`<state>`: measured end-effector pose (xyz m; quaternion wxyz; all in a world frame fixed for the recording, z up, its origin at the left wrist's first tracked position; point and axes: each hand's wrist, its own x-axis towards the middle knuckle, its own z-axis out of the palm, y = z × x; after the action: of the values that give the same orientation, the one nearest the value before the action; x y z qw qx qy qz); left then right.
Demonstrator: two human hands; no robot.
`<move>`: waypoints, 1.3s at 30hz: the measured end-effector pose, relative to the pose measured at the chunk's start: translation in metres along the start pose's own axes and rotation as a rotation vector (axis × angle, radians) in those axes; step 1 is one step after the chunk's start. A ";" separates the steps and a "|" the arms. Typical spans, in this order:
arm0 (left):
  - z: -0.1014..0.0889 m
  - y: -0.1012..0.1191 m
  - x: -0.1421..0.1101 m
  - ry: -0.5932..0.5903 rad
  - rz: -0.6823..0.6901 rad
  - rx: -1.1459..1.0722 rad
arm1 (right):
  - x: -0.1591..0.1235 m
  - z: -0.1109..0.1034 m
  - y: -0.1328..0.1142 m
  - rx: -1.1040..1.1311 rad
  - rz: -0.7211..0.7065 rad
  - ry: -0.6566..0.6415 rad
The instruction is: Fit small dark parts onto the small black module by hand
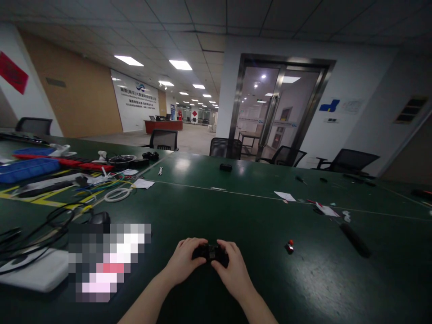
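Observation:
Between my two hands is a small black object with a paler block at its middle (212, 252), low over the green table (256, 216); its kind cannot be made out. My left hand (184, 261) grips its left end, thumb in front and fingers behind. On the other end, my right hand (232, 265) is closed in much the same way. The fingers cover both ends of the object. Off to the right lies a small red and silver piece (290, 246), apart from my hands.
To the left are a blurred-out patch (114, 261), a white box-like thing (43, 274), black cables (50, 220), a coiled white cable (117, 194) and blue trays (30, 170). A small black box (225, 167) stands farther back. A dark bar (354, 240) lies at right.

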<state>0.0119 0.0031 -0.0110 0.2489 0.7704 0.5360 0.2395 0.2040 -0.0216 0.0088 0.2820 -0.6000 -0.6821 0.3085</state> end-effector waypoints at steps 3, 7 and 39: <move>-0.001 0.001 -0.001 -0.001 0.019 0.003 | 0.002 0.000 0.003 0.008 -0.009 0.002; -0.002 0.004 -0.001 0.001 0.018 0.001 | 0.004 0.005 0.000 -0.059 0.031 0.029; 0.001 0.006 0.001 -0.026 -0.031 0.061 | -0.002 0.002 0.003 -0.050 0.008 0.048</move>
<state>0.0168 0.0027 -0.0078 0.2361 0.7722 0.5516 0.2091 0.2043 -0.0234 0.0051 0.2818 -0.6170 -0.6802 0.2781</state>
